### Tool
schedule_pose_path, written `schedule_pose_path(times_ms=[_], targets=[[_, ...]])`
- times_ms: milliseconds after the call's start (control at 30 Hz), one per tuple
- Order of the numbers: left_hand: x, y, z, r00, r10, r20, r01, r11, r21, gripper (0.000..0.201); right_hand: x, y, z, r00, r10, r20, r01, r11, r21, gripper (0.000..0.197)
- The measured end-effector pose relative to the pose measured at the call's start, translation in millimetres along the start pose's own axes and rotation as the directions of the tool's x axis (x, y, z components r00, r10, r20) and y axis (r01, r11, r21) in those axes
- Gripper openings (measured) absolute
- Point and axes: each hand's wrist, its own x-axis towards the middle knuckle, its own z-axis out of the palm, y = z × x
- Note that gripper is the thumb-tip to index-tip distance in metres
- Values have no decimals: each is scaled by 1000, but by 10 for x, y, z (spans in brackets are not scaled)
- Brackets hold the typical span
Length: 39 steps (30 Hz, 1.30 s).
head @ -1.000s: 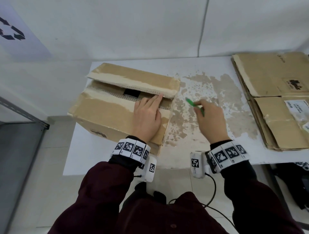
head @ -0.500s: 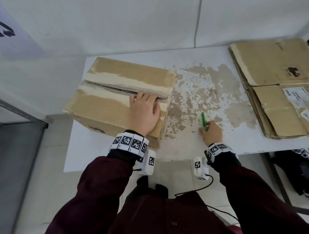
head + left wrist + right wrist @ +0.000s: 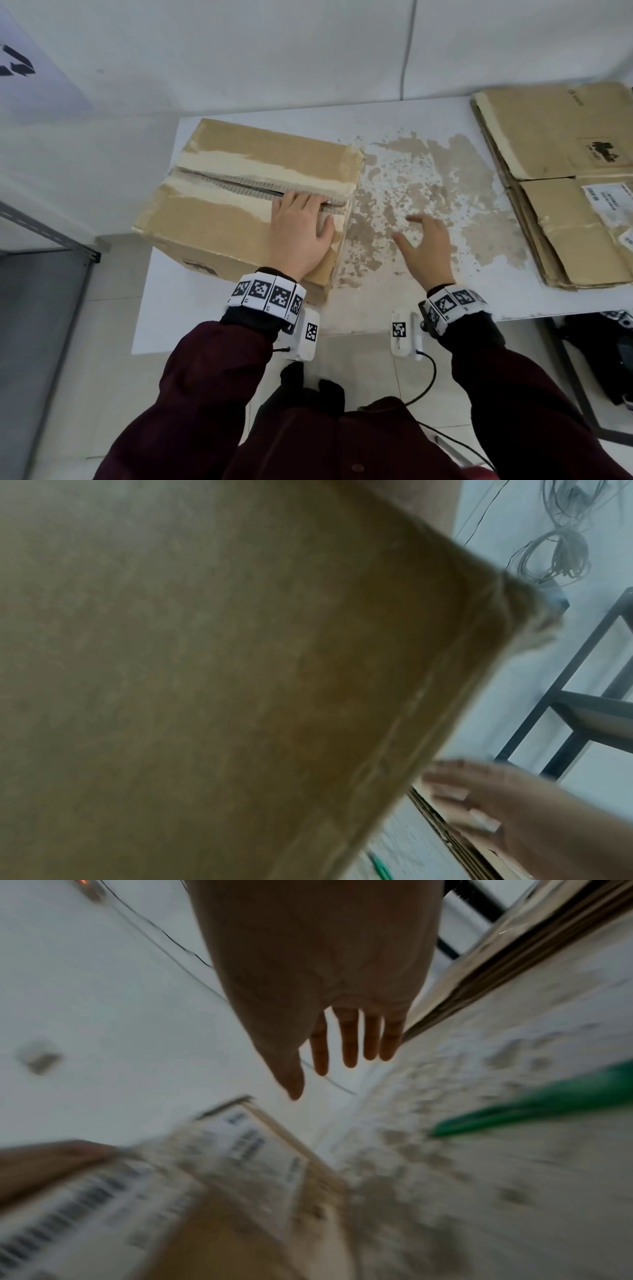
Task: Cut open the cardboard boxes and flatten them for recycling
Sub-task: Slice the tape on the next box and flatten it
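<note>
Left grip (image 3: 301,233) on box (image 3: 219,219) flap – right grip (image 3: 428,246) empty

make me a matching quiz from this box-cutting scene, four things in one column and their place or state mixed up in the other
Things:
1. left hand
2. right hand
3. green cutter
4. flattened cardboard

Places or states:
A. stacked at the table's right end
B. open, holding nothing
C. lying loose on the table
D. fingertips at the box's top seam

Pairs: 1-D, 2-B, 3-C, 4-A

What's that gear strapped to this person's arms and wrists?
Dark maroon sleeves cover both arms. Each wrist wears a white band printed with black square codes, plus a small white camera box bearing another code. A thin black cable trails from the right box.
</note>
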Motion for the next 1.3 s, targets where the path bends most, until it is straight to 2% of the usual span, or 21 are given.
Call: schedule_pose_path(times_ms=[67, 133, 200, 267, 400, 500, 600, 667, 733, 800, 867, 933, 1000, 1100, 1167, 1233, 1300], targets=[[20, 5, -15, 1000, 11, 29, -10, 999, -33, 31, 151, -438, -44, 968, -249, 35, 249, 968, 28, 50], [25, -4, -33, 999, 5, 47, 0, 995, -104, 32, 339, -751, -26, 879, -442, 181, 454, 890, -32, 59], [20, -20, -54, 998, -19, 57, 31, 976, -217, 34, 500, -901, 19, 792, -485, 372, 561, 818, -127, 63], [28, -33, -78, 999, -15, 52, 29, 961, -276, 38, 591, -921, 49, 758, -454, 468, 573, 807, -144, 61], [76, -21, -130, 999, 37, 9, -32, 944, -329, 47, 570, -849, 21, 791, -459, 405, 542, 833, -113, 46], [75, -30, -167, 984, 173, -51, -180, 931, -317, 45, 463, -833, -80, 836, -464, 292, 529, 823, -208, 34], [96, -40, -224, 932, 354, -81, -363, 918, -160, 49, 280, -917, -185, 847, -427, 318, 531, 707, -467, 50], [130, -49, -311, 897, 429, -104, -433, 901, -15, 58, 215, -999, -128, 857, -373, 356, 516, 639, -571, 55], [151, -85, -436, 873, 474, -117, -462, 880, 112, 63, 226, -1067, -46, 857, -407, 316, 513, 617, -597, 41], [149, -153, -580, 854, 509, -106, -482, 852, 207, 59, 278, -1098, -39, 852, -442, 280, 515, 613, -599, 24], [106, -207, -751, 840, 536, -84, -498, 822, 276, 50, 355, -1080, -74, 856, -434, 281, 515, 672, -532, 34], [20, -238, -931, 834, 550, -44, -524, 815, 248, 45, 360, -1079, -61, 841, -414, 347, 541, 657, -525, 58], [-94, -218, -1136, 879, 477, 13, -473, 868, 152, 48, 327, -1072, -4, 831, -406, 381, 557, 611, -563, 71], [-277, -160, -1431, 982, 161, 96, -179, 959, 221, 54, 275, -1110, 53, 822, -410, 395, 569, 608, -554, 79], [-422, -201, -1541, 985, -40, 166, -12, 954, 298, 47, 275, -1154, 50, 802, -430, 416, 598, 559, -574, 67], [-580, -256, -1547, 949, -197, 246, 119, 946, 301, 41, 230, -1220, 42, 769, -461, 443, 637, 491, -595, 49], [-695, -267, -1398, 925, -294, 240, 204, 918, 339, 52, 189, -1311, 8, 751, -495, 437, 655, 479, -584, 39]])
